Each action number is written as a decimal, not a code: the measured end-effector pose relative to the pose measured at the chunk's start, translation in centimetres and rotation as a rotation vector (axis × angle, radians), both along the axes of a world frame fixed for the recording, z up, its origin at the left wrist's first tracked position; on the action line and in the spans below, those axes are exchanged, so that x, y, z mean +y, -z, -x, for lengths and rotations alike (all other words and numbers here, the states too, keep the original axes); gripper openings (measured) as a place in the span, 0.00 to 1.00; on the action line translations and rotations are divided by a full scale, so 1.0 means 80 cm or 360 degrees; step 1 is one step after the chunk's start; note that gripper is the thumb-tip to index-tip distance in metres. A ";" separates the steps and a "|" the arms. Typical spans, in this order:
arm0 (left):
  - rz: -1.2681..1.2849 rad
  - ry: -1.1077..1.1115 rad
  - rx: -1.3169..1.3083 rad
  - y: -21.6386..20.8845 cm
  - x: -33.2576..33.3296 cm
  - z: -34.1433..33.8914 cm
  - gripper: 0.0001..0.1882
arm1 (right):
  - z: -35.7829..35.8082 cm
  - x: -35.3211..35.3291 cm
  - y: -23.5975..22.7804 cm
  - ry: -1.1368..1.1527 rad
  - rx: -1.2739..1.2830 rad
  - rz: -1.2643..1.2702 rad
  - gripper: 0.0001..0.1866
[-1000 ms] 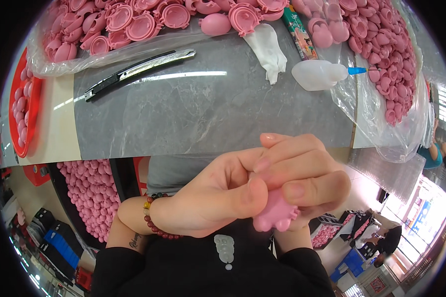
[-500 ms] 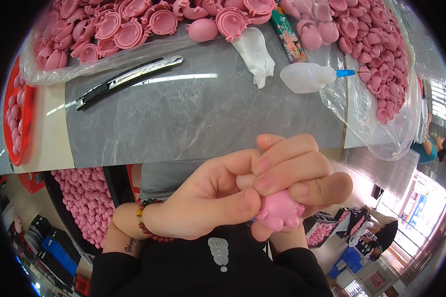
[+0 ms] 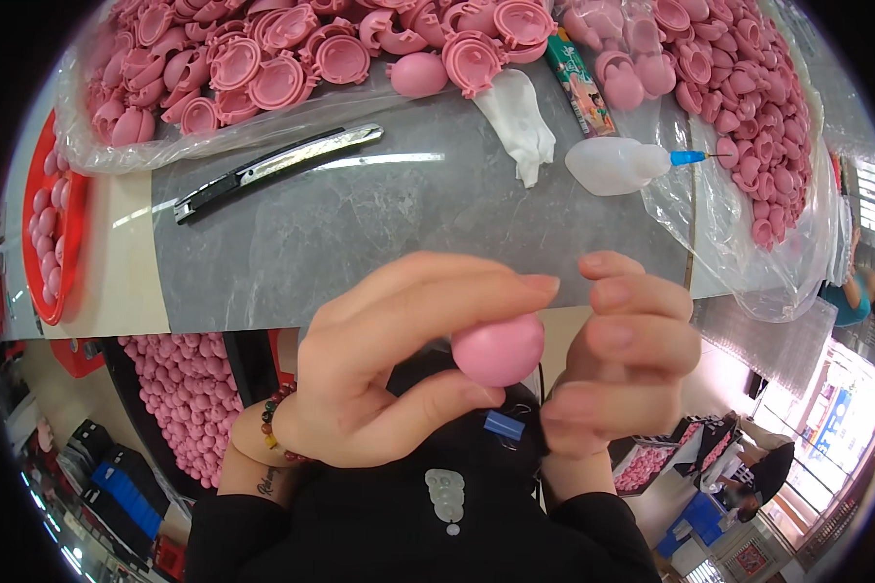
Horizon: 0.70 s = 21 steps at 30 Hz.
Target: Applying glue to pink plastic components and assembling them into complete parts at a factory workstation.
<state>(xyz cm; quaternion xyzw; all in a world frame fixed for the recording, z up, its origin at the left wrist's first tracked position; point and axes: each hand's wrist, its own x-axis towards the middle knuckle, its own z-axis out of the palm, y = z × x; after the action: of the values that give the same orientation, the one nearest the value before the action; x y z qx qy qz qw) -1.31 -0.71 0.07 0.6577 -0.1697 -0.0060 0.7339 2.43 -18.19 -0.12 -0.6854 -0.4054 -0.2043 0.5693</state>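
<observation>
My left hand (image 3: 389, 360) grips a smooth, round pink plastic piece (image 3: 499, 350) between its thumb and fingers, just in front of the table edge. To the right, my right hand (image 3: 627, 360) is raised with loosely curled fingers, apart from the piece. No object shows in it, and it is slightly blurred. On the table beyond lie a utility knife (image 3: 282, 167), a crumpled white cloth or glove (image 3: 517, 126) and a white squeeze bottle (image 3: 612, 165) with a blue needle tip.
Heaps of pink plastic shells (image 3: 262, 63) lie in clear bags at the back, with more shells (image 3: 749, 117) at the right. A green printed packet (image 3: 581, 87) is beside the bottle. At left are a red basin (image 3: 44, 291) and a black crate of pink pieces (image 3: 185, 398). People sit farther right.
My hands have moved apart; the right one has let go of the pink piece. The left still holds it, now higher and turned so its smooth side shows instead of its small bumps.
</observation>
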 end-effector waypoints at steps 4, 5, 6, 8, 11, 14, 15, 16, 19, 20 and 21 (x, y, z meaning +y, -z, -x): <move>-0.0317 -0.0053 -0.0291 -0.014 -0.002 0.002 0.24 | 0.003 0.021 -0.004 0.0147 0.0276 -0.0109 0.15; -0.0319 -0.0066 -0.0315 -0.015 -0.003 0.003 0.24 | 0.004 0.024 0.000 0.0098 0.0241 -0.0189 0.17; -0.0319 -0.0066 -0.0315 -0.011 -0.004 0.004 0.24 | 0.004 0.023 -0.001 0.0098 0.0241 -0.0189 0.17; -0.0040 -0.0098 -0.0245 0.000 -0.005 0.006 0.23 | 0.005 0.019 -0.003 0.0015 0.0309 -0.0180 0.17; -0.0184 -0.0142 -0.0460 0.002 -0.002 -0.001 0.23 | 0.006 0.019 -0.003 0.0019 0.0320 -0.0151 0.16; -0.0268 -0.0153 -0.0551 0.001 0.000 -0.003 0.24 | 0.009 0.021 -0.008 0.0104 0.0291 -0.0090 0.14; -0.0280 -0.0158 -0.0550 0.001 0.000 -0.001 0.24 | 0.008 0.021 -0.008 0.0097 0.0293 -0.0100 0.14; -0.0219 -0.0222 -0.0488 -0.001 0.000 0.001 0.23 | 0.006 0.019 -0.009 0.0111 0.0111 -0.0021 0.14; -0.0118 -0.0384 -0.0319 0.004 0.012 0.005 0.23 | 0.004 0.014 -0.040 -0.0034 -0.0192 0.0158 0.13; -0.0071 -0.0510 -0.0166 0.015 0.025 0.013 0.23 | 0.006 0.020 -0.044 -0.0222 -0.0272 0.0272 0.11; -0.0159 -0.0651 -0.0279 0.005 0.028 0.006 0.23 | 0.004 0.016 -0.063 -0.0168 -0.0293 0.0280 0.11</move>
<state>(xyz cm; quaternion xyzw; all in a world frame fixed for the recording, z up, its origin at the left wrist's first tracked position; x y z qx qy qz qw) -1.78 1.55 -0.35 0.7119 -0.0955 0.1916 0.6688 2.10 -16.93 4.93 -0.6887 -0.5078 -0.1999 0.4773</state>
